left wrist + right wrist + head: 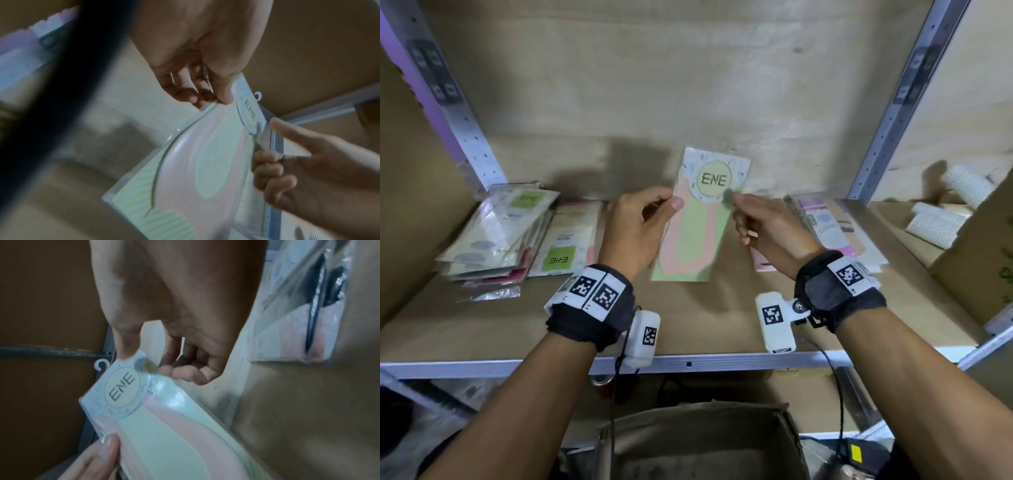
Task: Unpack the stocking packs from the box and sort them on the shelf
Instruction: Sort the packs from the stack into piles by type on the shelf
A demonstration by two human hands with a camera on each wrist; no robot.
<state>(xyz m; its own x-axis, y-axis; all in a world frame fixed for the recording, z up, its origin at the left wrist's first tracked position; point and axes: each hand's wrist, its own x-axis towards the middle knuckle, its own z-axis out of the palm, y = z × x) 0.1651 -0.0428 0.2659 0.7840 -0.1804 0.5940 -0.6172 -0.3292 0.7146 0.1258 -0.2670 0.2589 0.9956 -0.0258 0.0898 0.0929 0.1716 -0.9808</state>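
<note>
I hold one stocking pack (698,222) upright over the middle of the shelf (688,329). It is pale green and pink, with a round "ENE" label at its top. My left hand (640,222) pinches its left edge with thumb in front. My right hand (760,222) pinches the upper right edge beside the label. The same pack (216,154) shows in the left wrist view and, as the pack (164,426), in the right wrist view, with a small white hook at its top. The open cardboard box (698,442) sits below the shelf, between my forearms.
A pile of green-labelled packs (506,233) lies on the shelf's left part. Pink and white packs (832,229) lie to the right. Grey perforated uprights (893,102) frame the bay. Another carton (976,253) with white ribbed items stands at far right.
</note>
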